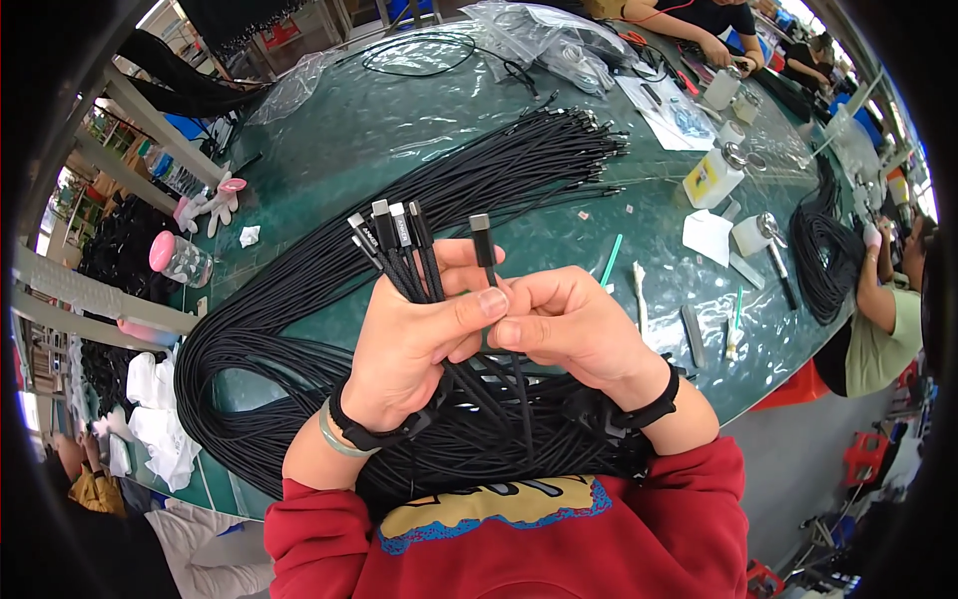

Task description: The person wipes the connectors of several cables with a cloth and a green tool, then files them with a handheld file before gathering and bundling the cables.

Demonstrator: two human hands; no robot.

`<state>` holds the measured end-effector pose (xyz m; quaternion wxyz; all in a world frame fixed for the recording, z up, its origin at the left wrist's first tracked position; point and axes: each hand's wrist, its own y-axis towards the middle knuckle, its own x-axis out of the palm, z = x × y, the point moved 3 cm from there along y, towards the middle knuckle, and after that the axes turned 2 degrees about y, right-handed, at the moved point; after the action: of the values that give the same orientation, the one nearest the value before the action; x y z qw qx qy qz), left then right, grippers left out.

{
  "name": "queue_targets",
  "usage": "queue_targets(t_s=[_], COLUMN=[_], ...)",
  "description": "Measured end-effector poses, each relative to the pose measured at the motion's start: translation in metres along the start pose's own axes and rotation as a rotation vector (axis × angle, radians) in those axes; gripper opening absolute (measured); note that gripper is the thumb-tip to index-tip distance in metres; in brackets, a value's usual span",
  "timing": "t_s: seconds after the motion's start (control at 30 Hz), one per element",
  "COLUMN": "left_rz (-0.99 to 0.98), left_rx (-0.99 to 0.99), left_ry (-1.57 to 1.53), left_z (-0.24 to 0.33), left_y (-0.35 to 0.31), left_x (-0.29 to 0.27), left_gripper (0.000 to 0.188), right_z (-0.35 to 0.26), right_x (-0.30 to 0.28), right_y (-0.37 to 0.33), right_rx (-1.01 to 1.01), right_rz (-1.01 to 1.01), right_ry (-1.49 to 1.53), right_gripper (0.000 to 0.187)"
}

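Slim black metal-tipped cables (402,270) are gripped centre-frame by left hand (407,334) and right hand (579,324). Apparently they are being bunched; tip alignment is probably needed.

On the table (329,150) before me lies the cable bundle (289,275), a jar (186,264) left of it, bottles (714,180) to its right.

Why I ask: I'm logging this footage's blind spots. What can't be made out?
Head view:
Black braided cables in the left hand: middle stretch hidden by that hand.
Long black cable bundle: near part partly covered by the forearms.
Silver metal tips at its far end: too small to tell their shape.
Black-shirted co-worker: head cut off by the top edge.
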<state>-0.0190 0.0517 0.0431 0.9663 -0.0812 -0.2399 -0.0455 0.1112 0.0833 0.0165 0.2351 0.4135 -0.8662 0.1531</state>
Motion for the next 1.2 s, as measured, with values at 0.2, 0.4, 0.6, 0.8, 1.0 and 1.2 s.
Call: queue_targets(t_s=[0.2,0.4,0.6,0.8,1.0,1.2], left_rz=[0.018,-0.033,-0.071,-0.104,-0.045,-0.126], left_rx=[0.032,0.005,0.024,-0.026,-0.029,0.107], left_ry=[0.033,-0.006,-0.012,-0.208,-0.063,-0.287], left_z=[-0.001,0.001,-0.002,-0.014,-0.017,0.000], left_y=[0.000,-0.004,-0.004,0.002,0.005,0.007], left_x=[-0.001,-0.001,0.001,0.012,0.015,-0.007], left_gripper=[0.032,0.032,0.031,0.037,0.039,0.029], right_z=[-0.001,0.004,-0.002,-0.007,-0.010,-0.009], right_x=[0.006,0.009,0.014,0.010,0.001,0.001], right_y=[-0.001,-0.002,-0.006,-0.003,-0.003,-0.008], right_rx=[-0.039,-0.126,-0.053,-0.268,-0.358,-0.099], right_rz=[0.054,0.062,0.065,0.205,0.208,0.024], right_ry=[-0.030,-0.046,0.003,-0.180,-0.358,-0.023], right_gripper=[0.014,0.009,0.006,0.010,0.019,0.027])
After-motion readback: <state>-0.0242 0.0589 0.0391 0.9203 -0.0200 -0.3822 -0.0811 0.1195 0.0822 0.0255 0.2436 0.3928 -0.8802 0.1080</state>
